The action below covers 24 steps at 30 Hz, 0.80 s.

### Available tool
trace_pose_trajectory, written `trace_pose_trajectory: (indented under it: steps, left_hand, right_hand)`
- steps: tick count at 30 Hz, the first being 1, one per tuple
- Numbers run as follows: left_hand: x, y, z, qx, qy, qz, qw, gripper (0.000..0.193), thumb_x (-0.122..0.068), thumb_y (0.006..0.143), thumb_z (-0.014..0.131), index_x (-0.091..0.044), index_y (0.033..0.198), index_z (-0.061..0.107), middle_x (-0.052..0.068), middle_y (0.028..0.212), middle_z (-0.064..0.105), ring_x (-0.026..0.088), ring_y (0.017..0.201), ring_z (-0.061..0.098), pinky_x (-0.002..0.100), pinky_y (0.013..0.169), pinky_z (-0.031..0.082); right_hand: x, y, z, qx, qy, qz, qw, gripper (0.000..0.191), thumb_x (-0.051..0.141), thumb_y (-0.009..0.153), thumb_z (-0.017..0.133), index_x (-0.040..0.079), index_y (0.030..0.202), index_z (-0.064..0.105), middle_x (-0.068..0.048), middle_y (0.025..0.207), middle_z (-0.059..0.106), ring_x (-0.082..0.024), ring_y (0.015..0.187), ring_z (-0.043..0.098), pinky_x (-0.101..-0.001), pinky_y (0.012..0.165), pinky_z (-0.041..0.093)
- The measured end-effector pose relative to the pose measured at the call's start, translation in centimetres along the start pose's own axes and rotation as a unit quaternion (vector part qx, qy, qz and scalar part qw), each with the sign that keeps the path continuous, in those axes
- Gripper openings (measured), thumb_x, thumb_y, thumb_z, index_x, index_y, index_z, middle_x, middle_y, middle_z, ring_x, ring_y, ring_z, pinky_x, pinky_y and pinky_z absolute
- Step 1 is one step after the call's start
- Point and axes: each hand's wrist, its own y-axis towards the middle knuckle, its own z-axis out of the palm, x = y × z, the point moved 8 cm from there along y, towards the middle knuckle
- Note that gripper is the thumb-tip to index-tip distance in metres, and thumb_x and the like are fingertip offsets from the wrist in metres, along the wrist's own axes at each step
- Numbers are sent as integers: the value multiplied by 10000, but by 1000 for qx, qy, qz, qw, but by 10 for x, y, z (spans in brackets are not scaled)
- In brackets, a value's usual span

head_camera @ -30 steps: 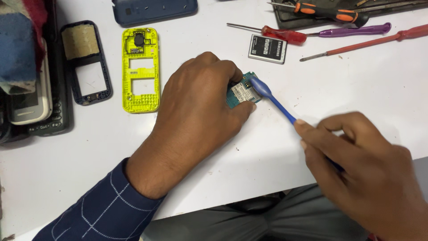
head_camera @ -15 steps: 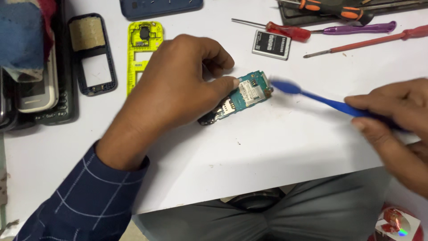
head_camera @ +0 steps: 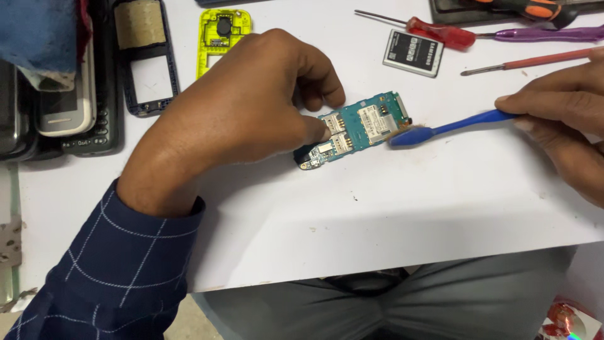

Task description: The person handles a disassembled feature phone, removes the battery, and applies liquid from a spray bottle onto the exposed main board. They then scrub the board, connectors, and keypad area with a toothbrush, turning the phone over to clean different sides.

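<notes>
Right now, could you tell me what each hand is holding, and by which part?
The right hand grips the blue brush by its handle end. The left hand pins the circuit board down by its left part with fingertips.

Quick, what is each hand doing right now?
Left hand: fingers pressing the circuit board down on the table.
Right hand: closed around the blue brush.

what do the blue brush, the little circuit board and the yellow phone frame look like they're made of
Blue brush: looks like smooth moulded plastic with a slight sheen; the bristles are too blurred to tell.
Circuit board: likely a rigid teal laminate, matte, with shiny silver metal covers and slots on top.
Yellow phone frame: probably glossy, bright plastic with moulded cut-outs.
</notes>
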Motion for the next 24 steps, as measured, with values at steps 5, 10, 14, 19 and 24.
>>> trace_pose_trajectory:
  steps: [5,10,14,19,24]
  left_hand:
    - [5,0,3,27,-5,-62,998,211,-100,686,820,-98,895,792,42,770,751,132,694,698,278,648,544]
    - [3,1,2,16,-16,-58,998,211,-31,663,779,-97,863,794,29,715,750,104,618,693,254,603,552]
    - [2,2,0,1,-18,-30,999,201,-5,647,772,-83,832,791,31,696,746,98,596,691,249,578,555]
    - [4,2,2,1,-11,-40,999,187,0,653,775,-90,817,789,35,688,745,106,574,680,253,562,550]
    - [7,3,4,4,-3,-55,998,202,-1,646,785,-98,823,789,32,697,747,100,583,691,245,573,566]
  right_hand:
    - [8,10,1,-25,40,-27,999,185,11,953,683,-5,1137,701,-185,1033,693,-219,846,695,-303,753,597]
    - [21,29,3,45,35,0,998,233,23,890,717,-6,1121,739,-188,958,697,-227,773,711,-329,683,596]
    - [42,48,0,96,24,-13,995,315,20,856,721,61,1165,770,-115,909,712,-194,792,736,-319,716,604]
    - [74,60,-7,62,27,-51,996,341,37,820,727,80,1156,767,-154,975,693,-225,770,706,-364,678,570]
    - [71,59,-2,80,35,-41,995,351,57,850,742,96,1198,765,-158,983,695,-216,775,711,-360,667,585]
